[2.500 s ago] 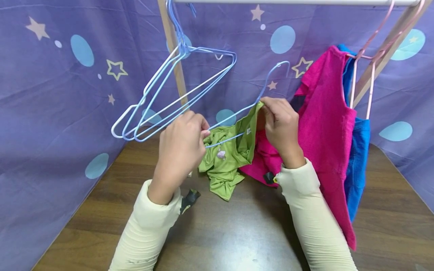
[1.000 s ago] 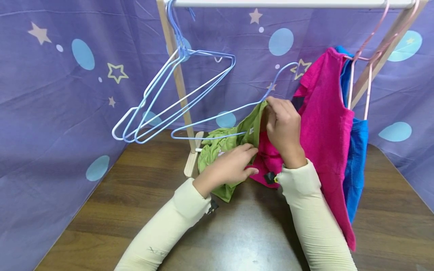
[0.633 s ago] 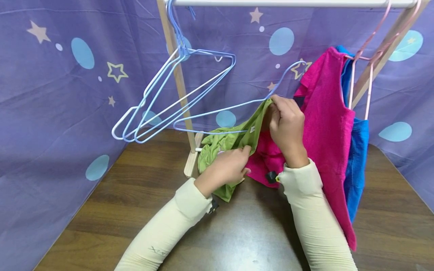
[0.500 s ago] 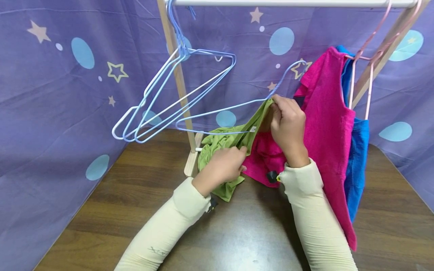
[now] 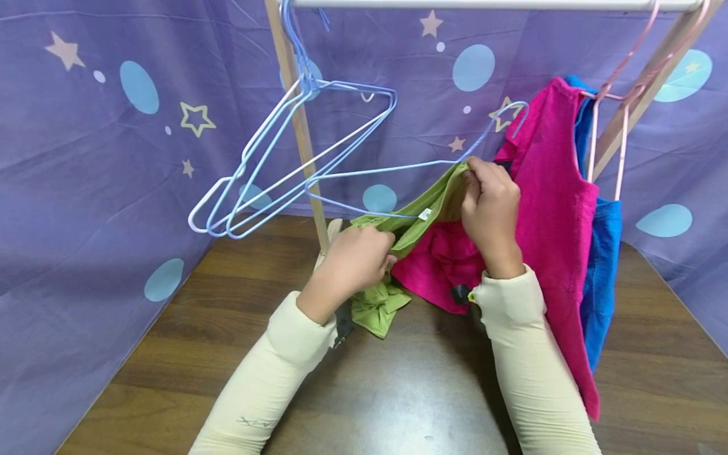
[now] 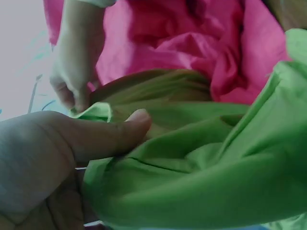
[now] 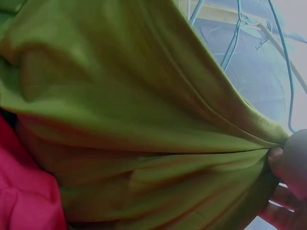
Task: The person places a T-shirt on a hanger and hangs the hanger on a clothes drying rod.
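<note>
A green shirt (image 5: 432, 196) with a small white tag is stretched between the two hands, its lower part bunched on the table. Pinching its opening's edge at the upper right is the right hand (image 5: 491, 205), right by the neck of a blue wire hanger (image 5: 387, 169). One end of that hanger is inside the shirt; the other end sticks out to the left. The left hand (image 5: 355, 259) grips the opposite edge of the opening. In the left wrist view its thumb lies over the green fabric (image 6: 201, 182). The right wrist view shows folds (image 7: 144, 143) converging on the right fingertips.
Several blue and white hangers (image 5: 307, 158) hang on the rack's left side from a white rail (image 5: 489, 4). A pink garment (image 5: 552, 221) and a blue one (image 5: 600, 272) hang at right. Crumpled pink cloth (image 5: 449, 259) lies behind the shirt on the wooden table (image 5: 398, 392).
The left hand has left the hanger's outer end, taken the shirt's edge and drawn it leftward. The right hand and hanger have shifted slightly right, with the hanger's outer end rising.
</note>
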Demonstrator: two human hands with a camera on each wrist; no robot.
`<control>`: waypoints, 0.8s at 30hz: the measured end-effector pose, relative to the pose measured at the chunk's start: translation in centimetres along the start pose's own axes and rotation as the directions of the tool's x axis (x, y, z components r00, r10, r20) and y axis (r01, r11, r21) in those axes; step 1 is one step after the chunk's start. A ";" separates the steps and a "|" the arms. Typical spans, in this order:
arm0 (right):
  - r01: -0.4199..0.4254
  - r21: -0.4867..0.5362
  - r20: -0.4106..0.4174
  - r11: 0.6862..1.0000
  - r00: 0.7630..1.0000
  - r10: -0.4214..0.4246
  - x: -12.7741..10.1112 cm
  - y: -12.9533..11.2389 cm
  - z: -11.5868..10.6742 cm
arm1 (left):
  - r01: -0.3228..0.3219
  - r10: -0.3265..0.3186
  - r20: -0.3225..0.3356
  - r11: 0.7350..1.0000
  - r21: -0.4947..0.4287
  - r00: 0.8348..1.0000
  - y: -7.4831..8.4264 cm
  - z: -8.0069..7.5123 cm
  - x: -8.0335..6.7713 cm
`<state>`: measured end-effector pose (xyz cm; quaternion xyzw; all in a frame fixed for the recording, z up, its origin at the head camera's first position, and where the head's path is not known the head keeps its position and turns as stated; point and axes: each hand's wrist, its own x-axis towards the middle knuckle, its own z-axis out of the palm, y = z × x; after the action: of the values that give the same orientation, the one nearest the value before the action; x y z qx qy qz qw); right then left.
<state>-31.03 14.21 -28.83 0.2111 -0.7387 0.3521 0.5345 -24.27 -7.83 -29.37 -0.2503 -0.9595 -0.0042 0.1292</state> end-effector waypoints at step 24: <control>0.058 -0.023 -0.040 0.998 0.997 -0.059 -0.2 0.7 0.1 | -0.296 0.203 -0.238 0.831 -0.470 0.950 -2.9 -4.4 -2.2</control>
<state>-31.52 14.55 -29.26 0.2196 -0.7252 0.3323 0.5616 -22.74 -11.69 -25.46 -0.3973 -0.8687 -0.2581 0.1444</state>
